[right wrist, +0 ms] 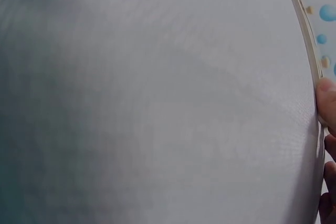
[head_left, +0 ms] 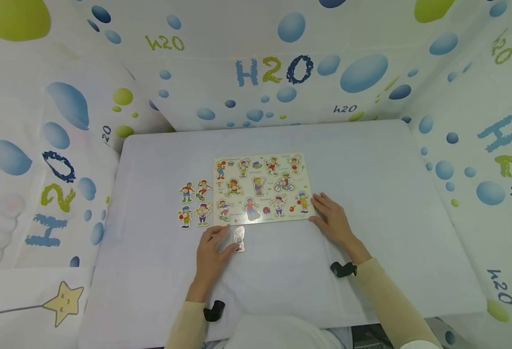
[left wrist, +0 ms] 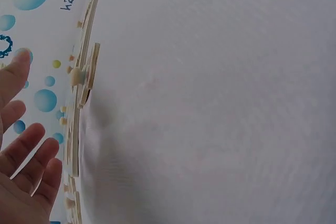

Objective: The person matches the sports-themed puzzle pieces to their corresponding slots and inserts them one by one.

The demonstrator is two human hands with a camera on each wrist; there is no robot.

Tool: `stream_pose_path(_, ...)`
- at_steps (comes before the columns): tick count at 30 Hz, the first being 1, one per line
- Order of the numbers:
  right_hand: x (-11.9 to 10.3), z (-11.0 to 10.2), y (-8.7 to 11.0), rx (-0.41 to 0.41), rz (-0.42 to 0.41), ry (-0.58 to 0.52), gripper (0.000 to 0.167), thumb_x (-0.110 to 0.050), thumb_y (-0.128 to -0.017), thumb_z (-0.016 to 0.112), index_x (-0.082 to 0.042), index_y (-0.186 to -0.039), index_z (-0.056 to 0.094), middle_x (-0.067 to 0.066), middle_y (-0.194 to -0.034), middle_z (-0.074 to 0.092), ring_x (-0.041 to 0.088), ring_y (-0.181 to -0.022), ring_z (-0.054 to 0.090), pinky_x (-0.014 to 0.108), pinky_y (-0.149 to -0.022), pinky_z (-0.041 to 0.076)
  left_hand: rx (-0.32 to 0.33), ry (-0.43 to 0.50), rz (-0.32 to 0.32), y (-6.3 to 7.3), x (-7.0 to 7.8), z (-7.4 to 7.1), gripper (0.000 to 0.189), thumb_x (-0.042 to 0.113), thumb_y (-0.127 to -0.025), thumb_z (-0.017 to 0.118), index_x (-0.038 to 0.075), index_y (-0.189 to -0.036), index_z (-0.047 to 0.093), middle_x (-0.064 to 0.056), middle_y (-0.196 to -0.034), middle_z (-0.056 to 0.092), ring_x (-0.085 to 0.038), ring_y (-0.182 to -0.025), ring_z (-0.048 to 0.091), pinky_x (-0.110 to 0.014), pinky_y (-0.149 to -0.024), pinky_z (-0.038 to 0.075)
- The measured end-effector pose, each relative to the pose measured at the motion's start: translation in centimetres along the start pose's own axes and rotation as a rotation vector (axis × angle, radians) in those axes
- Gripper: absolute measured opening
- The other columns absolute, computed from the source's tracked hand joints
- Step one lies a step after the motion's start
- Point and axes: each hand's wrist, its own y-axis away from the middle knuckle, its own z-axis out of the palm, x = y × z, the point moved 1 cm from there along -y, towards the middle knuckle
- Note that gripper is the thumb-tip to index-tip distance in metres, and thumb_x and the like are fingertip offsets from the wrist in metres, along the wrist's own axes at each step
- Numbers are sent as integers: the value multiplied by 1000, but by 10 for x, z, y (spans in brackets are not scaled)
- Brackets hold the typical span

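A pegged puzzle board (head_left: 262,189) with cartoon sports figures lies on the white-covered table. In front of its near edge is a loose, shiny puzzle piece (head_left: 239,239); its picture is washed out by glare. My left hand (head_left: 212,254) is beside this piece, thumb close to its lower end. In the left wrist view the fingers (left wrist: 31,150) are spread apart, and a piece with a round knob (left wrist: 77,76) appears edge-on beyond them. My right hand (head_left: 334,220) rests against the board's near right corner, fingers along the side and thumb (right wrist: 326,100) touching the edge.
Several knobbed figure pieces (head_left: 202,213) lie in two rows left of the board. Patterned curtains (head_left: 256,104) with blue and green drops surround the table (head_left: 391,194) at the back and sides. Black wrist cameras (head_left: 214,310) are strapped to both forearms.
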Motion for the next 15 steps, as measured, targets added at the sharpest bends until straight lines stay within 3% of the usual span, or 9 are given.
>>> stream_pose_path(3, 1, 0, -1, 0, 0, 6, 61, -22, -86, 74, -1, -138, 52, 17, -148, 47, 38, -142, 34, 61, -111, 27, -46, 55, 76, -1, 1, -1, 57, 13, -62, 90, 5, -116, 72, -10, -111, 62, -24, -104, 56, -20, -90, 41)
stream_pose_path(7, 1, 0, -1, 4, -2, 10, 60, -21, -86, 74, -1, -138, 52, 17, -147, 47, 39, -142, 34, 61, -110, 27, -80, 74, 134, -4, 0, 1, 54, 14, -60, 91, 7, -111, 74, -11, -111, 61, -25, -103, 56, -23, -86, 43)
stream_pose_path(15, -2, -2, 0, -10, 15, -2, 60, -23, -86, 73, -1, -138, 52, 17, -147, 47, 38, -142, 34, 60, -111, 27, -143, 32, 126, -5, -4, 8, 49, 16, -62, 90, 10, -108, 76, -9, -107, 61, -23, -98, 56, -32, -83, 47)
